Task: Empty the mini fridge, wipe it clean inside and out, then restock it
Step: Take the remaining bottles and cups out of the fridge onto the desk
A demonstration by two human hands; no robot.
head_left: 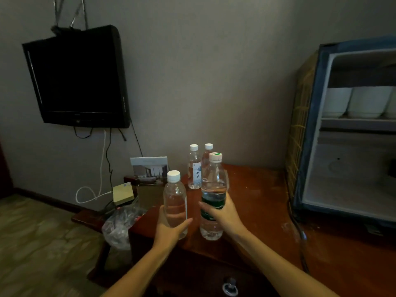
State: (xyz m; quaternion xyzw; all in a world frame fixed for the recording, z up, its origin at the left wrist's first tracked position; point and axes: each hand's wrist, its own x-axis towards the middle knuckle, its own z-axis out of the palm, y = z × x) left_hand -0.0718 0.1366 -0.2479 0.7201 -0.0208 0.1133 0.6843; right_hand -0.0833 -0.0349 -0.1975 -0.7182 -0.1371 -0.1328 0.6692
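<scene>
The left hand [171, 229] has its fingers and thumb curled round a clear water bottle [174, 198], and the right hand [224, 213] grips a bigger bottle with a green label [213, 189] in the same way. Both bottles are upright over the near-left part of the table [257, 200]; I cannot tell if their bottoms already touch the wood. Two small bottles [194, 168] stand just behind them. The mini fridge [309, 146] stands open on the right of the table, with white cups [368, 101] on its upper shelf, so the emptying seems not finished. The danger I see is the table's edge: a bottle set down too near it could tip to the floor. Pushing forward could also knock down the small bottles.
</scene>
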